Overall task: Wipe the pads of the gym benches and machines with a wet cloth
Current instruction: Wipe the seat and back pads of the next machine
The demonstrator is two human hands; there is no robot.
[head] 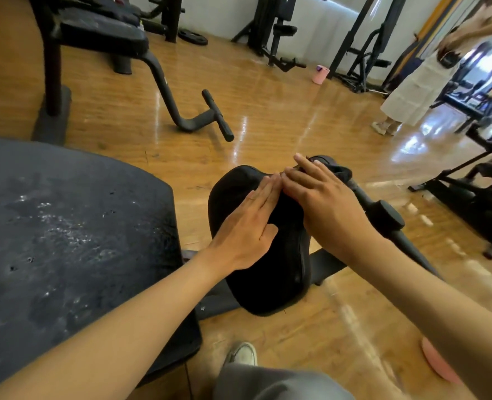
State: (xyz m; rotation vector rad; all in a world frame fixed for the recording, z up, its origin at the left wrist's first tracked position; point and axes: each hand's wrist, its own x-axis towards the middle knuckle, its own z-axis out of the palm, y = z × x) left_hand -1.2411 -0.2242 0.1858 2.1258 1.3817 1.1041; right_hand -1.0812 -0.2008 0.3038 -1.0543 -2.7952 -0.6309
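Note:
A small black seat pad (268, 284) sits low in the middle of the view. My left hand (247, 226) lies flat on it, fingers straight and together. My right hand (320, 200) rests just beside it at the pad's far end, fingers stretched over a dark bunched cloth (338, 170) that pokes out beyond the fingertips. The fingertips of both hands nearly touch. To the left is a large dark back pad (65, 226) with wet, shiny patches on its surface.
A black foot roller (390, 217) on a bar juts out right of the seat. Another bench (103, 33) stands at the back left. A pink bucket (321, 73) sits on the wooden floor, and a person in a white dress (412, 93) stands at the right.

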